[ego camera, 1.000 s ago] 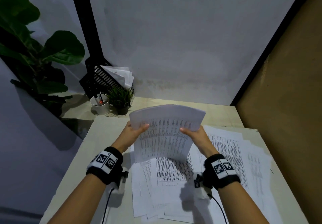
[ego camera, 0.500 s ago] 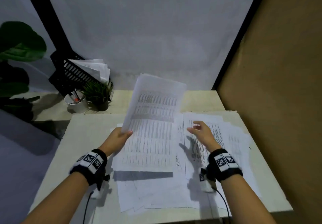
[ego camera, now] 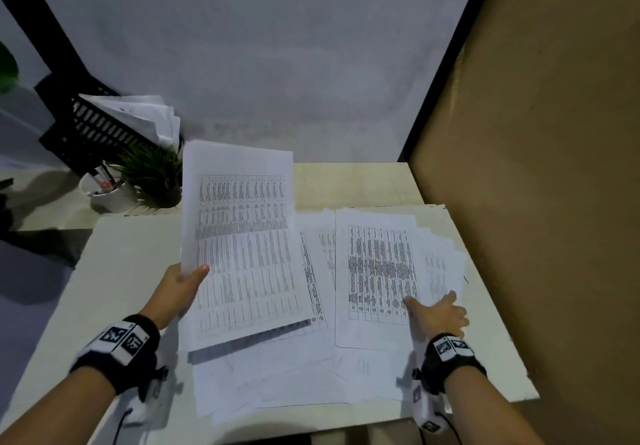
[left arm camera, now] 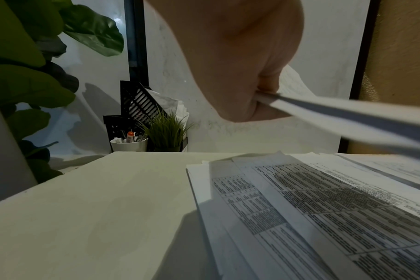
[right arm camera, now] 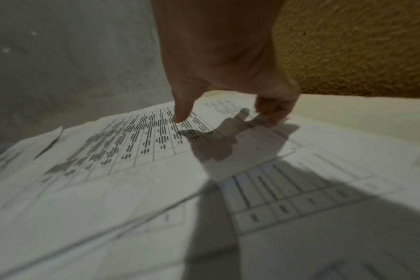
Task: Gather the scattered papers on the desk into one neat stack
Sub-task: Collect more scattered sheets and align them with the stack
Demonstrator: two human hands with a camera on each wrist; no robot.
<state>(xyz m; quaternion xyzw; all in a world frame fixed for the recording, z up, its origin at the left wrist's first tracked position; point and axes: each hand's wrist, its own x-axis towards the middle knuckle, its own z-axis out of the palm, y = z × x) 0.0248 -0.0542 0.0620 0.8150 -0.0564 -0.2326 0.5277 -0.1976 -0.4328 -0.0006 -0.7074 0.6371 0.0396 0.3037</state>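
My left hand (ego camera: 185, 280) grips a bundle of printed sheets (ego camera: 242, 243) by its left edge, thumb on top, and holds it tilted above the desk. In the left wrist view the left hand (left arm camera: 259, 98) pinches the bundle's edge (left arm camera: 348, 117) over loose papers (left arm camera: 324, 208). My right hand (ego camera: 434, 309) lies spread on a printed sheet (ego camera: 377, 271) at the right of the desk (ego camera: 131, 271); its thumb (right arm camera: 180, 113) and fingers (right arm camera: 273, 111) touch that sheet. More overlapping papers (ego camera: 294, 375) cover the middle and front of the desk.
At the back left stand a black file tray (ego camera: 97, 129) with papers in it, a white pen cup (ego camera: 110, 195) and a small potted plant (ego camera: 156, 177). A brown wall (ego camera: 536, 202) runs along the desk's right edge. Large green leaves (left arm camera: 24, 85) hang at far left.
A second ago both hands held the bundle upright. My right hand has let go and come down to the right onto the loose sheet; my left hand alone keeps the bundle.
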